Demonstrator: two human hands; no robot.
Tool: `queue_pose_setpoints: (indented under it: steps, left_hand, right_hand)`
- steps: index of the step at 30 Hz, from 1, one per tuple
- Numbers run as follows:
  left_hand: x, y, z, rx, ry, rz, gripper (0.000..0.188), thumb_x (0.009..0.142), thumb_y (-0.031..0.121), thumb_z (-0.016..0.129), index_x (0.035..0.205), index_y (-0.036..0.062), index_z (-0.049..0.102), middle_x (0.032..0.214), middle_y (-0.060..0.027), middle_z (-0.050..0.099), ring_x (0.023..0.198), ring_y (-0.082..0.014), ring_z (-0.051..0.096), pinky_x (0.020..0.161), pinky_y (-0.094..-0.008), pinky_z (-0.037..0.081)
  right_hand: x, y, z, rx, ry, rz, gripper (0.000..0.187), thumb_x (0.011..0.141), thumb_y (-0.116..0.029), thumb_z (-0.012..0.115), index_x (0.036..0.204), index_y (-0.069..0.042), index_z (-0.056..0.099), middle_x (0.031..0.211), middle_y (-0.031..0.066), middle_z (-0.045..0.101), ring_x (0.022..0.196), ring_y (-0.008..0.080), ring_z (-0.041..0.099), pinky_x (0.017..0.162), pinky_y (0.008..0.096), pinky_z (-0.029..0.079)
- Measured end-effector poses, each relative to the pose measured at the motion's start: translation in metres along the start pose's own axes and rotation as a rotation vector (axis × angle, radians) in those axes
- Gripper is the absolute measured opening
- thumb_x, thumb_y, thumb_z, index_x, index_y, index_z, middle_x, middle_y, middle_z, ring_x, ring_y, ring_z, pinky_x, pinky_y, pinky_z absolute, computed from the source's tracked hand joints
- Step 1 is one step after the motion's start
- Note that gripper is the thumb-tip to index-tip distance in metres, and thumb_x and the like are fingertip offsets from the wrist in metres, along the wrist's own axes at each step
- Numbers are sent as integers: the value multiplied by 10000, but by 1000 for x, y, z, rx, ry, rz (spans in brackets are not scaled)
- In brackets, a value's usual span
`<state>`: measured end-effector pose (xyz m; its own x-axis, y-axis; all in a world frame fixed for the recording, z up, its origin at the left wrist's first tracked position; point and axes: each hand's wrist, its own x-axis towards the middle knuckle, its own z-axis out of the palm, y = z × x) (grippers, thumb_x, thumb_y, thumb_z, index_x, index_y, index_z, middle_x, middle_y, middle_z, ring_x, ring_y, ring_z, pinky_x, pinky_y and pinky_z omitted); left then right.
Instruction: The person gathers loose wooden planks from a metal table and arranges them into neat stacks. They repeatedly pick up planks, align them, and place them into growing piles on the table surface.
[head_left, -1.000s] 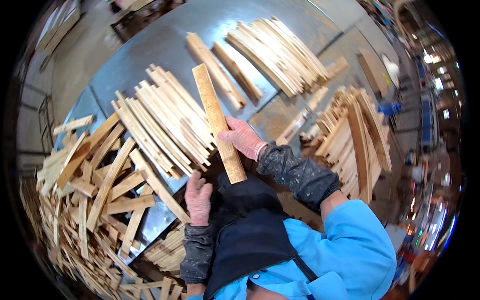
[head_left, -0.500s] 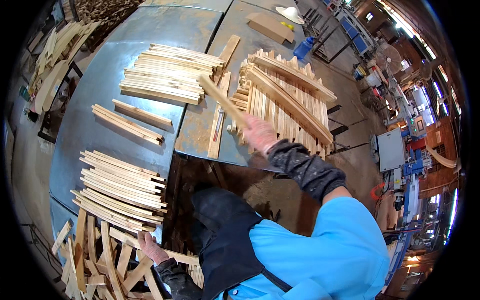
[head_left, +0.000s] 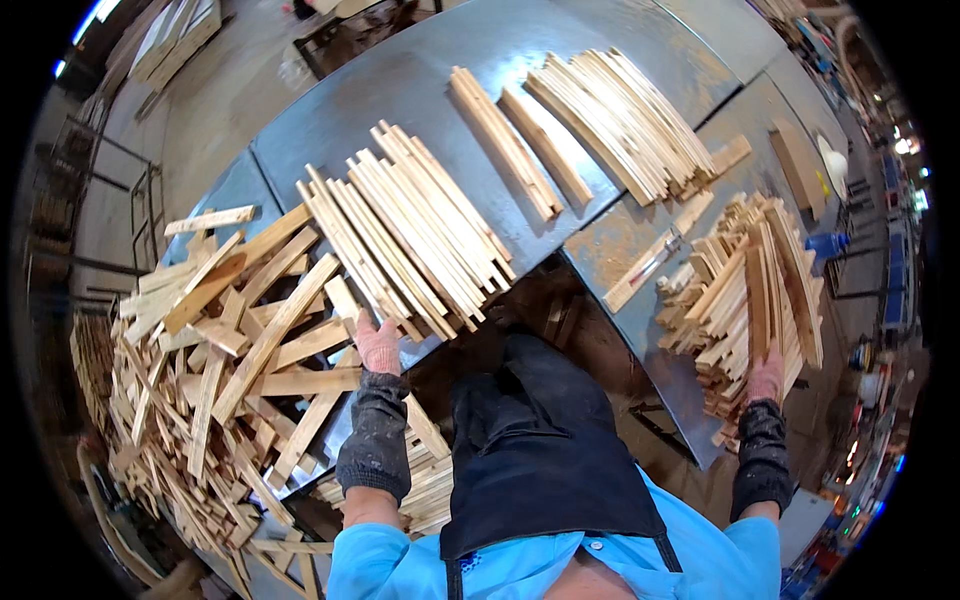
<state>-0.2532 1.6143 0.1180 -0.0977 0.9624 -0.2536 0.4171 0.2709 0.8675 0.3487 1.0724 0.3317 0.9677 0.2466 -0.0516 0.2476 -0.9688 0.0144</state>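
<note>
My left hand (head_left: 379,345), in a pale pink glove, is closed around a short wooden strip (head_left: 342,298); the strip shows on both sides of the hand. It sits between a jumbled heap of wood pieces (head_left: 285,340) and a row of aligned wooden strips (head_left: 415,225). On the right, my right hand (head_left: 766,378) is closed at the near end of a wooden strip (head_left: 756,300), which lies on top of a stacked pile of strips (head_left: 718,350). Its fingertips are partly hidden by the wood and the glove.
Another row of strips (head_left: 620,125) and a few separate strips (head_left: 505,140) lie on the metal table (head_left: 540,60). A tool rests on a board (head_left: 655,262). Farther right are a cardboard piece (head_left: 797,168), a pale hat (head_left: 832,167) and a blue jug (head_left: 828,245). A gap separates the table sections.
My right hand has come down from mid-air to the right pile, and its strip now lies there. My left hand stays on its strip by the heap. The view has turned left.
</note>
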Motion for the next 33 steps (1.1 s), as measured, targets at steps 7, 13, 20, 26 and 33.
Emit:
queue_pose_setpoints:
  steps: [7, 13, 20, 26, 33]
  left_hand:
    - [12, 7, 0, 117, -81, -46, 764, 919, 201, 746, 1560, -108, 468, 1512, -254, 614, 1366, -348, 616, 1146, -390, 476]
    - [34, 2, 10, 125, -85, -69, 841, 947, 300, 779, 1598, -96, 422, 1539, -236, 599, 1394, -334, 594, 1166, -390, 454]
    - [46, 6, 12, 170, -92, -105, 978, 927, 395, 833, 1654, -48, 353, 1660, -274, 450, 1543, -395, 433, 1272, -407, 346]
    - [48, 9, 13, 223, -110, -160, 946, 945, 300, 832, 1649, -85, 331, 1607, -248, 513, 1463, -332, 512, 1232, -377, 380]
    - [45, 8, 14, 144, -99, -114, 828, 932, 287, 838, 1591, -44, 461, 1536, -216, 599, 1408, -317, 571, 1178, -383, 439]
  right_hand:
    - [8, 11, -9, -14, -26, 141, 683, 1032, -190, 606, 1660, -46, 380, 1596, 270, 521, 1441, 448, 515, 1206, 449, 404]
    - [20, -16, -17, -273, 157, -9, 697, 977, -241, 668, 1615, -42, 470, 1568, 273, 546, 1445, 449, 502, 1220, 468, 382]
    - [19, -223, -43, 448, 128, -583, 518, 1044, -100, 627, 1542, 15, 541, 1390, 224, 653, 1231, 322, 663, 1082, 402, 516]
    - [-3, -413, -1, 498, -346, -810, 206, 983, -159, 651, 1134, -18, 659, 953, 131, 640, 935, 245, 654, 843, 397, 525]
    - [-15, -502, 105, 450, -675, -875, 584, 955, -270, 733, 1459, 2, 617, 1263, 203, 747, 1189, 322, 702, 1050, 401, 531]
